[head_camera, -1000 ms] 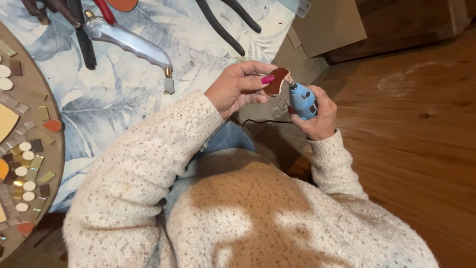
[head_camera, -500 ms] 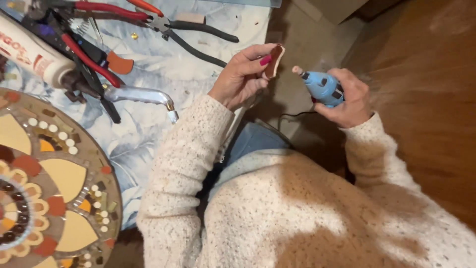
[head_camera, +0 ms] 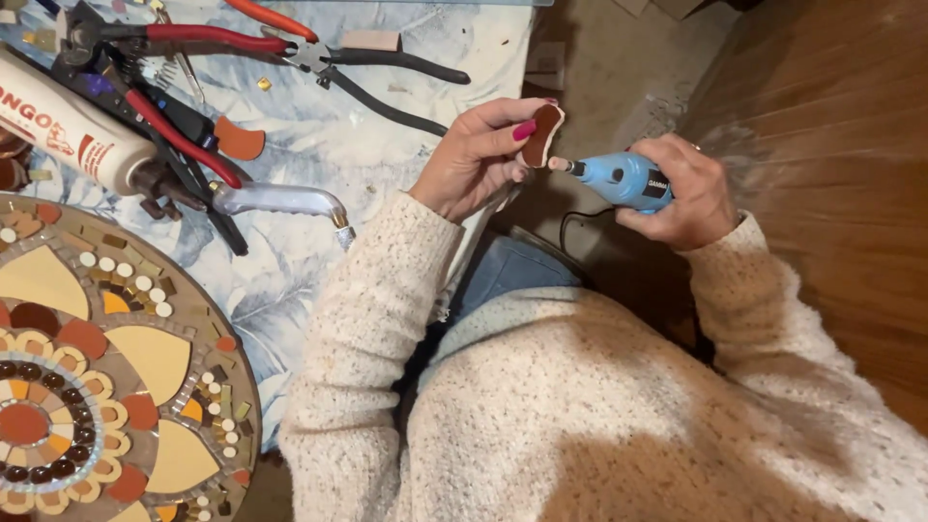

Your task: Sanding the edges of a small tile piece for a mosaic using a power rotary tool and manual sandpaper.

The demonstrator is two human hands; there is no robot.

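One white bottle (head_camera: 68, 126) beside pliers (head_camera: 319, 53)

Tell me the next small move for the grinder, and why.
Probably ease the blue rotary grinder in the right hand slightly left onto the brown tile piece pinched by the left hand: its tip sits just short of the piece's lower edge.

The person wore a cream, speckled knit sweater (head_camera: 599, 406) with long sleeves, blue jeans (head_camera: 503, 275), and pink-painted nails (head_camera: 524, 130).
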